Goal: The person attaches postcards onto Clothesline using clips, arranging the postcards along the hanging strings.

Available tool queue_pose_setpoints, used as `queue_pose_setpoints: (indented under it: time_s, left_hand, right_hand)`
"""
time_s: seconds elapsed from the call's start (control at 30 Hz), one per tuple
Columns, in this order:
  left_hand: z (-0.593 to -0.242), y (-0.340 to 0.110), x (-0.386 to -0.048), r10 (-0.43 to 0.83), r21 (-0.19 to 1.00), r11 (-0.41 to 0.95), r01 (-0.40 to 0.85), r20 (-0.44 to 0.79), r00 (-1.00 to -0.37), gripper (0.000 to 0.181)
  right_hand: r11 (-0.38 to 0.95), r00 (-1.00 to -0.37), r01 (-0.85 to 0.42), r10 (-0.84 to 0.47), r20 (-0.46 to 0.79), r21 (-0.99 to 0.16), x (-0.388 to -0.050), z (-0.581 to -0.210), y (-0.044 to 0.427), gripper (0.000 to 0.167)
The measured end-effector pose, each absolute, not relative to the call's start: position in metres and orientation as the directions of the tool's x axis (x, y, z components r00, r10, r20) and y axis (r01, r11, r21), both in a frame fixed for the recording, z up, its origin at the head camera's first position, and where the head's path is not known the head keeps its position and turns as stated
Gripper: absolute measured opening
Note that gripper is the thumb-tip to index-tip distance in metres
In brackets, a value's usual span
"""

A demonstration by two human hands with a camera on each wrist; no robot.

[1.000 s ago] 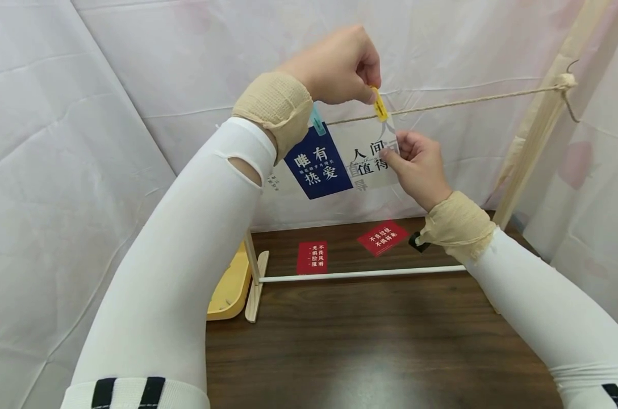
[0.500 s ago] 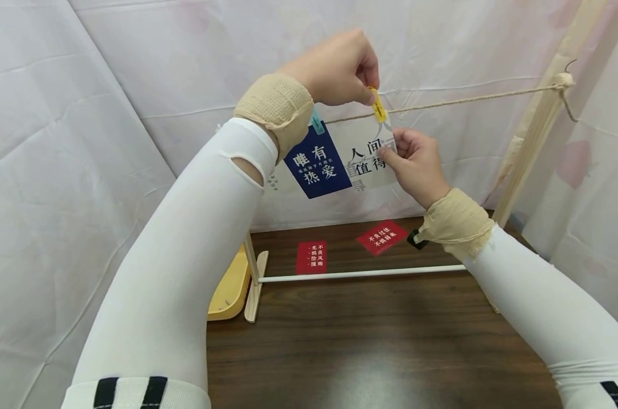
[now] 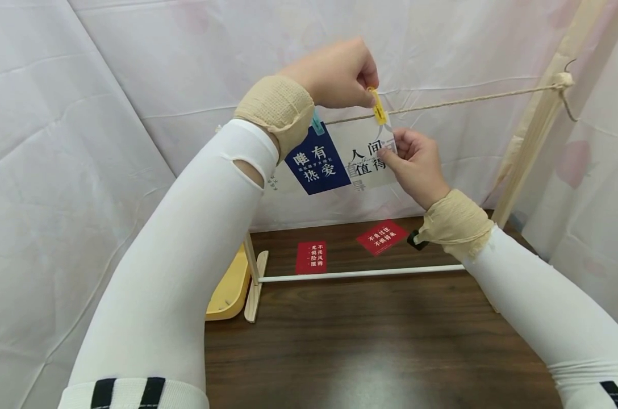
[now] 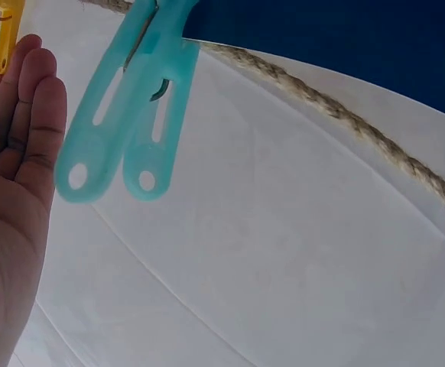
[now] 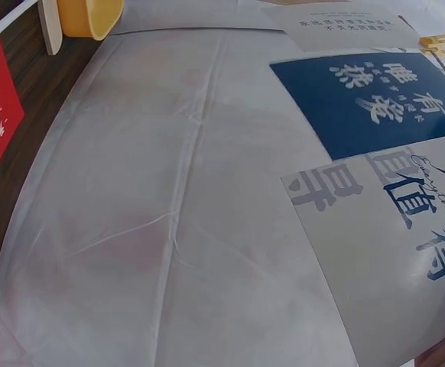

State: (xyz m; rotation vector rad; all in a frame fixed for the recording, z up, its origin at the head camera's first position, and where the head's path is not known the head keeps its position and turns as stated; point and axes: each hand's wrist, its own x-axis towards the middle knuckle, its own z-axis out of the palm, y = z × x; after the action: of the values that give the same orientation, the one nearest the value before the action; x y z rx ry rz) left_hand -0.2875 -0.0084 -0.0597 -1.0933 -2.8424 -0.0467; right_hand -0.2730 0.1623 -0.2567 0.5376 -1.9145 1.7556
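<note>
My left hand (image 3: pixel 339 74) pinches the handle end of a yellow clothespin (image 3: pixel 379 112) between thumb and fingers. That clothespin sits over the twine (image 3: pixel 457 103) at the top right of a white card (image 3: pixel 365 147) with black lettering. The right edge of this card is pinched by my right hand (image 3: pixel 418 167), thumb in front. Just left of it, a dark blue card (image 3: pixel 316 162) hangs at a tilt from a teal clothespin (image 4: pixel 119 115). In the right wrist view the white card (image 5: pixel 345 252) slightly overlaps the blue one.
Another pale card (image 5: pixel 337 27) hangs farther left, near a yellow clothespin (image 5: pixel 436 40). Two red cards (image 3: pixel 311 258) (image 3: pixel 382 237) lie on the dark wooden table (image 3: pixel 380 341). A wooden post (image 3: pixel 536 125) holds the twine at right. A white rod (image 3: pixel 360 275) crosses low; a yellow tray (image 3: pixel 232 289) stands left.
My left hand has dipped slightly, still on the yellow clothespin. The white card and my right hand have shifted a little to the left.
</note>
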Motion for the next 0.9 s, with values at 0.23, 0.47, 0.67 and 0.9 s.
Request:
queue_pose_setpoints:
  time_s: [0.23,0.47,0.67,0.9]
  left_hand:
    - [-0.063,-0.007,-0.289,0.680,0.000,0.730,0.683,0.099,-0.726,0.019]
    - [-0.062,-0.009,-0.287,0.659,0.003,0.750,0.662,0.079,-0.748,0.040]
    - [-0.061,-0.014,-0.285,0.657,0.044,0.748,0.662,0.089,-0.748,0.046]
    - [-0.061,-0.022,-0.277,0.675,0.070,0.718,0.693,0.171,-0.717,0.045]
  right_hand:
    - [0.090,-0.802,-0.593,0.032,0.597,-0.800,-0.274,-0.257,0.162,0.012]
    - [0.047,-0.804,-0.591,0.048,0.593,-0.805,-0.273,-0.260,0.163,0.014]
    - [0.052,-0.801,-0.595,0.054,0.597,-0.802,-0.272,-0.261,0.163,0.016]
    - [0.028,-0.801,-0.595,0.054,0.596,-0.803,-0.270,-0.262,0.166,0.019]
